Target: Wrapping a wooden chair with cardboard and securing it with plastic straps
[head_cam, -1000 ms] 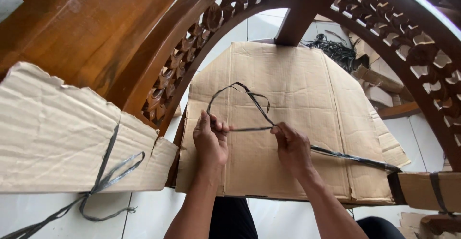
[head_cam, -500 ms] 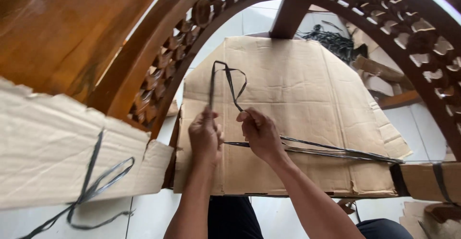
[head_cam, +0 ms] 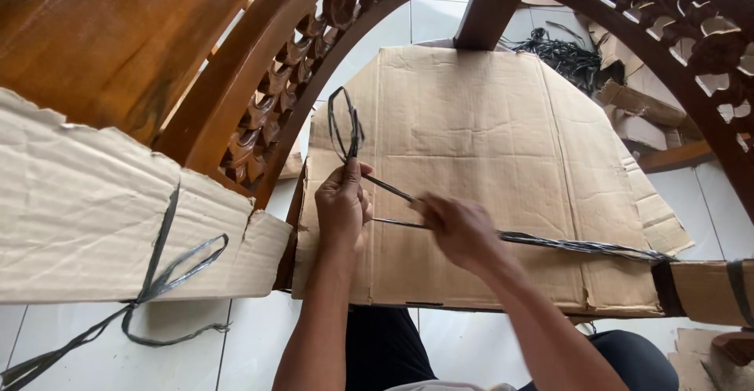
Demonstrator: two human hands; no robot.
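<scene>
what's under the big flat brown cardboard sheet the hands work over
White floor tiles show past the flat brown cardboard sheet, and dark trousers below its near edge. Whatever lies directly beneath is covered.

Bright, even daylight, soft overall. White floor tiles [head_cam: 94,344] near clipping at lower left, and a blown-out sliver at the upper right corner. Glossy sheen on the wooden panel [head_cam: 102,38] upper left. Soft shadow under the cardboard sheet [head_cam: 487,140] along its lower edge. Right hand [head_cam: 459,230] is motion-blurred; left hand [head_cam: 343,206] sharp. Wide-angle lens: carved arch [head_cam: 283,85] bows strongly toward the frame edges. Near cardboard at left slightly soft.
</scene>
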